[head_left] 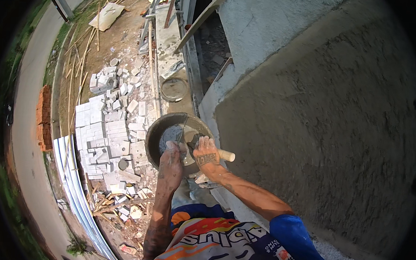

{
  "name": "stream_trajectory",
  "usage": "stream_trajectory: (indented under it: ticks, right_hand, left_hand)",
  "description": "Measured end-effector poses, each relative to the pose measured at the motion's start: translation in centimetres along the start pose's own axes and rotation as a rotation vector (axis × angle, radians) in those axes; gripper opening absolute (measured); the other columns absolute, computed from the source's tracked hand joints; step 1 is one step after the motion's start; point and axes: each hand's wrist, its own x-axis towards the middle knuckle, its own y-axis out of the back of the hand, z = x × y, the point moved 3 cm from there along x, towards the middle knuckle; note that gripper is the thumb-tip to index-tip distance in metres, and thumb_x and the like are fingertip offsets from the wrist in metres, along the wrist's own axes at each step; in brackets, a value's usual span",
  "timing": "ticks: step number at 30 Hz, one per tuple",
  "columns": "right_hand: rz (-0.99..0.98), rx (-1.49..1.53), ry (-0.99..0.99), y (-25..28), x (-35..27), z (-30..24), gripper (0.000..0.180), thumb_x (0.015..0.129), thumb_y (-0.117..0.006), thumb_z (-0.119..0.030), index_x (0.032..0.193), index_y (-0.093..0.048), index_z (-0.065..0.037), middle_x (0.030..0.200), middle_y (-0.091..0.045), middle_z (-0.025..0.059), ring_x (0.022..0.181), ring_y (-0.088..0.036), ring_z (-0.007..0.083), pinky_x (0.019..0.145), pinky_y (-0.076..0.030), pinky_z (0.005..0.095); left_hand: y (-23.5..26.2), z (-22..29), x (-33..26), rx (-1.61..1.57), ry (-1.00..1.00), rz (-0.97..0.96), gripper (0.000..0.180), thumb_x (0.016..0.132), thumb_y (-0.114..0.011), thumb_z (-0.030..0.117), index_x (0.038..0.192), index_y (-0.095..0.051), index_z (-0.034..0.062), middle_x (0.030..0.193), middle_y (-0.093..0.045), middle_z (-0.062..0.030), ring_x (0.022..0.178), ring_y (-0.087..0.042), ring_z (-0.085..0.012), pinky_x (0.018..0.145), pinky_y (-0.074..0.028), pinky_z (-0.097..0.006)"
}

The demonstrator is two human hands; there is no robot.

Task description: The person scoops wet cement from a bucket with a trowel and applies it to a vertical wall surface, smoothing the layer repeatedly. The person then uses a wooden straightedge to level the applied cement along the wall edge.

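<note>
Gripping trowel (216,154) | right hand (206,154) | handle pointing right, lengthwise left-right

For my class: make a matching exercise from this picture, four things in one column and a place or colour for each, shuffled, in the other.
Things:
1. pan
2. grey blocks
3. red bricks
4. plastered wall

Places or colours:
A. stacked at the far left, by the road
B. fills the right side, rough and brown-grey
C. round, holding wet mortar, under both hands
D. pale, piled on the ground below

Pairs: 1-C, 2-D, 3-A, 4-B
</note>
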Motion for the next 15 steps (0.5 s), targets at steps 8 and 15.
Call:
stream_trajectory:
  ticks: [8, 15]
  right_hand:
    - [-0.065, 0.536, -0.075, 2.8, -4.3, 6.2, 0.042, 0.085, -0.074, -0.016, 0.123, -0.069, -0.001, 0.119, -0.060, 0.0174, 0.112, -0.056, 0.0339, 0.097, -0.044, 0.0485]
    - [-0.195, 1.473, -0.427, 10.8, -7.5, 13.8, 0.044, 0.097, -0.071, -0.034, 0.127, -0.071, -0.003, 0.107, -0.072, 0.0100, 0.095, -0.063, 0.0208, 0.085, -0.050, 0.0390]
  left_hand:
    - [-0.8, 1.9, 1.0, -0.294, 0.209, -0.042, 0.065, 0.108, -0.028, 0.064, 0.105, -0.061, 0.0077, 0.084, -0.056, 0.0024, 0.071, -0.045, -0.0063, 0.065, -0.037, -0.023]
    - [3.2, 3.8, 1.8, -0.407, 0.178, 0.153, 0.069, 0.105, -0.029, 0.071, 0.093, -0.057, 0.0088, 0.070, -0.038, 0.0063, 0.062, -0.033, -0.0064, 0.057, -0.026, -0.024]
